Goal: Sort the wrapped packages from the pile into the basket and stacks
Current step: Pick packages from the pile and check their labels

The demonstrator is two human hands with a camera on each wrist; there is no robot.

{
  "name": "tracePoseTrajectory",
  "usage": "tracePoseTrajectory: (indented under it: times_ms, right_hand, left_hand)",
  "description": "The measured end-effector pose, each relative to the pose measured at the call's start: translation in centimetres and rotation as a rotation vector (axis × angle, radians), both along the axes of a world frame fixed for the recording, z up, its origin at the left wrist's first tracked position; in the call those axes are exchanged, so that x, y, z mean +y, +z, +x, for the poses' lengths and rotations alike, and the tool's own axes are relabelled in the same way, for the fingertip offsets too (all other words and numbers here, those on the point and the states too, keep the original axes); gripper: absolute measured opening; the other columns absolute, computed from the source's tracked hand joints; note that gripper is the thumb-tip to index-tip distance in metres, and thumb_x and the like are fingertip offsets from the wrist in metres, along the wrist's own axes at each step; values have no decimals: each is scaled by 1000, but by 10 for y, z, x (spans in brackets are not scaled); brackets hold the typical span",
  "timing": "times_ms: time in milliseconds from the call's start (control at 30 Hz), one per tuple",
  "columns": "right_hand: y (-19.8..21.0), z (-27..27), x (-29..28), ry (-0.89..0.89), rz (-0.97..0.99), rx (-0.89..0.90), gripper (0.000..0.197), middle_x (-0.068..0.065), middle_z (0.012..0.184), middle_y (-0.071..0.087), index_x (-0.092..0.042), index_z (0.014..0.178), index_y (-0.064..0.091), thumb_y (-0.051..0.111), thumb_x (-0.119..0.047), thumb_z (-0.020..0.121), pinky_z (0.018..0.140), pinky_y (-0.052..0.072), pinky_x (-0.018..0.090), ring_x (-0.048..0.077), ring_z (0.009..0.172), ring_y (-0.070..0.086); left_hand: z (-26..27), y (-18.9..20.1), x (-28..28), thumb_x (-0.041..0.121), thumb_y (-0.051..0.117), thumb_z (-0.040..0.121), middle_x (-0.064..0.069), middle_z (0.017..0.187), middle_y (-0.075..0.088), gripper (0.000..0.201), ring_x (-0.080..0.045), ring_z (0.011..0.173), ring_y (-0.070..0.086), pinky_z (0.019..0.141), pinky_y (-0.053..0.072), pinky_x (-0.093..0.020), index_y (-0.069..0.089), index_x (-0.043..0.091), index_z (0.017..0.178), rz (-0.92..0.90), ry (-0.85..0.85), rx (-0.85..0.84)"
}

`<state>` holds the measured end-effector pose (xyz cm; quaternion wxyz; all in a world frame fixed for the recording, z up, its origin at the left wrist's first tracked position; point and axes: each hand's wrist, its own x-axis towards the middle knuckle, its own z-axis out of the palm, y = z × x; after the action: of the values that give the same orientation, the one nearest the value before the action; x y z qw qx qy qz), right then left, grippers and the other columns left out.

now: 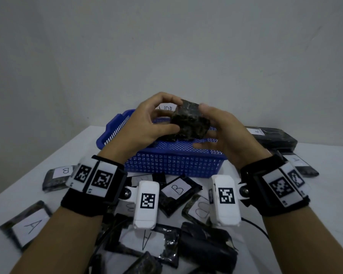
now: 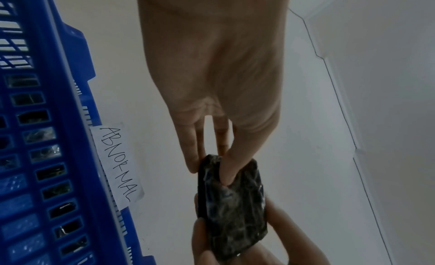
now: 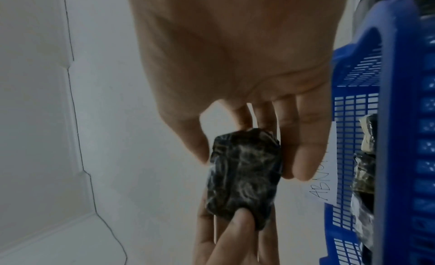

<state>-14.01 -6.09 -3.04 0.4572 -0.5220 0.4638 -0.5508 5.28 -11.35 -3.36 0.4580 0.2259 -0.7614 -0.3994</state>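
Note:
Both hands hold one dark wrapped package (image 1: 189, 120) up in the air above the blue basket (image 1: 172, 161). My left hand (image 1: 162, 115) pinches its left side between thumb and fingers; my right hand (image 1: 208, 123) grips its right side, thumb on top. No label shows on it. In the left wrist view the package (image 2: 231, 207) sits between both sets of fingertips; in the right wrist view the package (image 3: 243, 176) looks the same. The basket (image 2: 70, 138) carries a paper label reading ABNORMAL (image 2: 117, 165) and holds dark packages.
A pile of dark packages with A and B labels (image 1: 176, 189) lies on the white table (image 1: 83, 143) in front of the basket. A stack of labelled packages (image 1: 271, 137) stands at the right. A B package (image 1: 57, 177) lies at the left. A plain wall is behind.

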Motion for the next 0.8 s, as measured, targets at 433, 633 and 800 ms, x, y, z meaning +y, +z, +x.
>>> tracePoseTrajectory:
  times_ms: [433, 633, 800]
  right_hand:
    - [-2, 6, -3, -29, -166, 55, 33, 4, 122, 65, -19, 122, 59, 66, -36, 95, 81, 63, 38, 20, 104, 71]
    - [-4, 5, -3, -118, -193, 10, 13, 13, 101, 73, -7, 97, 65, 72, -1, 86, 67, 60, 30, 22, 88, 74]
    - [-5, 5, -3, -97, -282, 38, 22, 11, 102, 72, -8, 98, 65, 76, 1, 82, 75, 63, 36, 26, 90, 74]
  left_hand:
    - [3, 3, -2, 1, 70, 88, -4, 114, 65, 35, -17, 102, 69, 89, 57, -34, 59, 15, 118, -18, 42, 17]
    - [3, 3, 2, -12, 62, 87, 0, 121, 68, 40, -12, 120, 62, 92, 54, -28, 59, 14, 117, -83, -27, 3]
    - [2, 4, 1, 14, 55, 101, -3, 127, 64, 30, -18, 106, 69, 81, 57, -28, 54, 21, 130, 118, 18, 7]
